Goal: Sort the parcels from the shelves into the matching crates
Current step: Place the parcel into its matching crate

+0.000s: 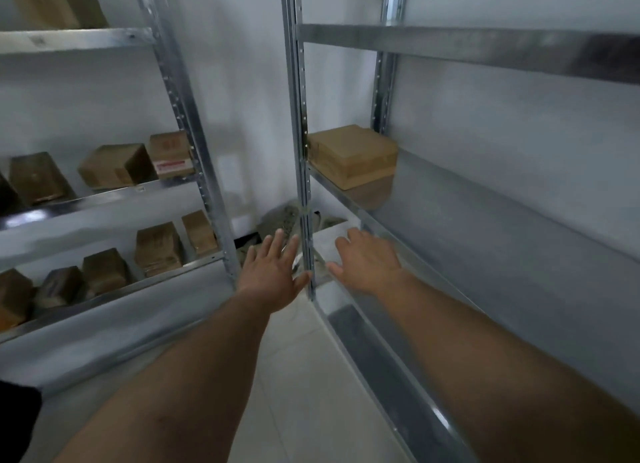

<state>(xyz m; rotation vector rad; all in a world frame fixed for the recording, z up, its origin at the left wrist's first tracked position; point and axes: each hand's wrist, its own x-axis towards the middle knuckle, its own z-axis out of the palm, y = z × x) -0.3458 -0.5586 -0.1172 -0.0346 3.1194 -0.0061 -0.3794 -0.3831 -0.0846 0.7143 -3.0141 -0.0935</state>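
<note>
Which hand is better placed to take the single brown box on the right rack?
The right hand, probably. It is open and lies on the rack's side of the upright post, below the brown box. The left hand, also open, is on the other side of that post.

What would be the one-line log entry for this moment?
left hand open | right hand open | parcel on right shelf untouched

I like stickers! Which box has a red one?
The box at the right end of the left rack's middle shelf; the others show no red sticker.
</note>
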